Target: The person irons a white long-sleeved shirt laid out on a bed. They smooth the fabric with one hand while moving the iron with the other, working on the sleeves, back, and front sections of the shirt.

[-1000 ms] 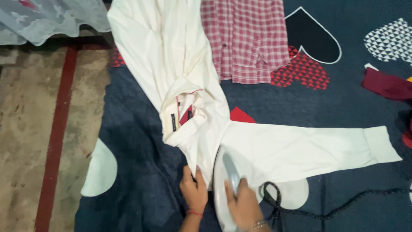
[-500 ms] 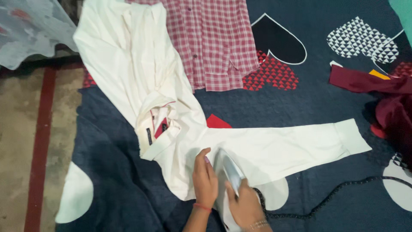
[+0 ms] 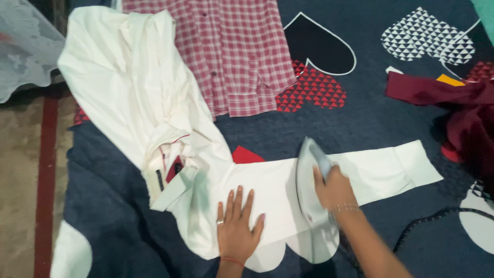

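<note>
The left hand [image 3: 235,226] lies flat at lower centre, fingers spread wide and straight, pressing palm-down on the cream shirt [image 3: 154,118] where the sleeve [image 3: 360,172] leaves the body; it grips nothing, and a ring shows on one finger and a red thread at the wrist. Just right of it, the right hand [image 3: 334,188] has its fingers curled tight around the handle of the iron [image 3: 309,185], which stands on the sleeve with its tip pointing toward the top of the frame. The sleeve runs flat from centre to the right, its cuff at the right end well apart from the iron. The shirt's body stretches up to the upper left, with the collar [image 3: 167,175] crumpled left of the left hand. A black cord [image 3: 437,219] trails off to the lower right. Everything rests on a dark blue blanket [image 3: 360,113] patterned with hearts. A red checked shirt [image 3: 231,51] lies at top centre, touching the cream one, and a maroon cloth [image 3: 453,103] is bunched at the right edge. Bare floor [image 3: 20,180] shows along the left edge.
</note>
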